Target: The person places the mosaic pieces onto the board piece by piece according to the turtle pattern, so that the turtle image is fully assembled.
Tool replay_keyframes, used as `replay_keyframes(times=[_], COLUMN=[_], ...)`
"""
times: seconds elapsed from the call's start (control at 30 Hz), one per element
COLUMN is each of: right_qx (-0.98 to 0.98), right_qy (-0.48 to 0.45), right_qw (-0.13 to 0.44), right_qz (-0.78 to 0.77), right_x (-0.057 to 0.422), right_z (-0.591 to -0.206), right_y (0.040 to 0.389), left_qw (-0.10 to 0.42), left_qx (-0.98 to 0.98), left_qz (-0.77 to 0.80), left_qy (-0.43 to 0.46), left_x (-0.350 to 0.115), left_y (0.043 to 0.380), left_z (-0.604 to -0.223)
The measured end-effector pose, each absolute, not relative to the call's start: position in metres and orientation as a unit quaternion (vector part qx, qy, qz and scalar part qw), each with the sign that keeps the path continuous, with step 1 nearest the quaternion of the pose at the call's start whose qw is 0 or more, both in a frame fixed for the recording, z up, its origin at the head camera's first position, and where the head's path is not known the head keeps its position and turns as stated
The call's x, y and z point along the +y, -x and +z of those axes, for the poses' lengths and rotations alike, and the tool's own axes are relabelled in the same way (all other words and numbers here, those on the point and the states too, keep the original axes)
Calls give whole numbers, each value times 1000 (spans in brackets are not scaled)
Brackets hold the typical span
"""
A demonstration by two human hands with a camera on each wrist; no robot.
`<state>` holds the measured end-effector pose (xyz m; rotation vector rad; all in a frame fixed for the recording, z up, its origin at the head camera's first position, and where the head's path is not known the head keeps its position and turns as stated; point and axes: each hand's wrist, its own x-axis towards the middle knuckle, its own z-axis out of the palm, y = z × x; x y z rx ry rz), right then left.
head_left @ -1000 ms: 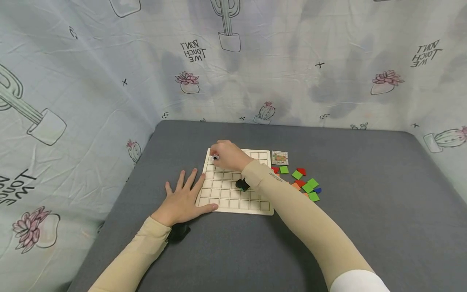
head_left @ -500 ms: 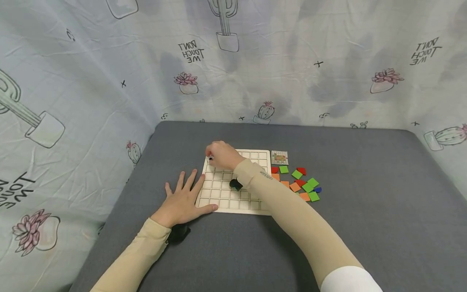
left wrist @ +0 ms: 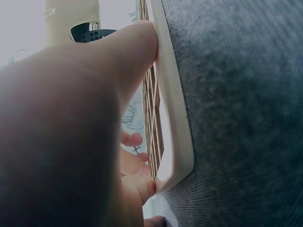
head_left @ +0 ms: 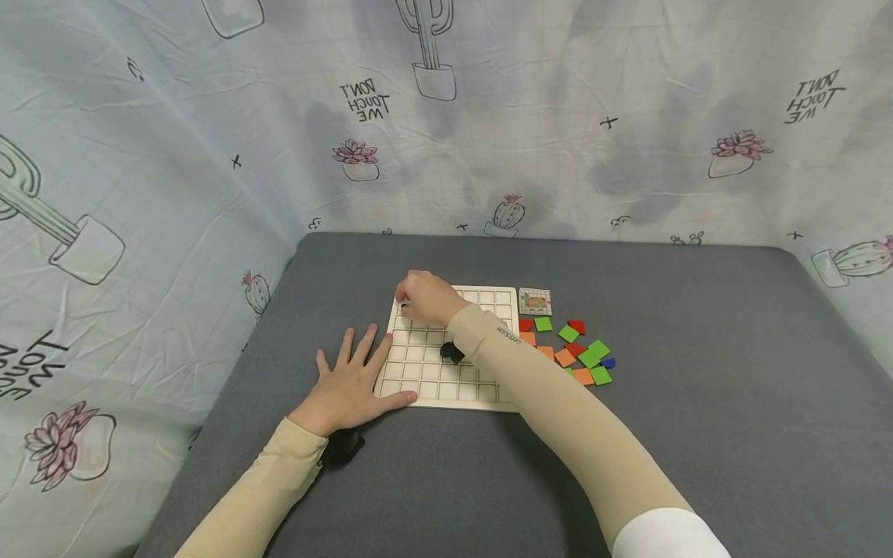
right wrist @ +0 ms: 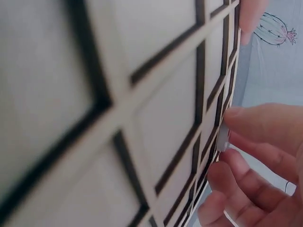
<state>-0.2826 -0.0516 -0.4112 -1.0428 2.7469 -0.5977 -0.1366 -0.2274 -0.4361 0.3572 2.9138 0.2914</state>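
A small pale piece is at the far left corner of the grid board, pinched between thumb and fingers of the right hand, so that grip is clamped on it; whether the piece touches the board, I cannot tell. The left hand lies at the board's near left side, its grip spread apart, the thumb on the near edge and the index fingertip at the left edge. Just right of the board, green tiles, orange tiles, red pieces and a blue piece lie scattered. A printed card lies beside the board's far right corner. All rest on a grey tabletop, with a cactus-print cloth hanging on the far side.
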Motion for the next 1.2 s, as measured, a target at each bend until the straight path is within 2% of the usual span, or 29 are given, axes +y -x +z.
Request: replay_keyframes(times=[0.8,1.2], right_qx=[908,903], right_qy=[353,360], right_qw=[78,60], right_qz=[-213,-228], right_x=[-48,-22], right_z=[-413,-399], right_y=[281,272], left_qw=[95,101], left_qx=[983,983], left_qz=[103,104], left_qy=[-120,-117], left_x=[-226,-227], left_y=[137,137], left_z=[-437,-437])
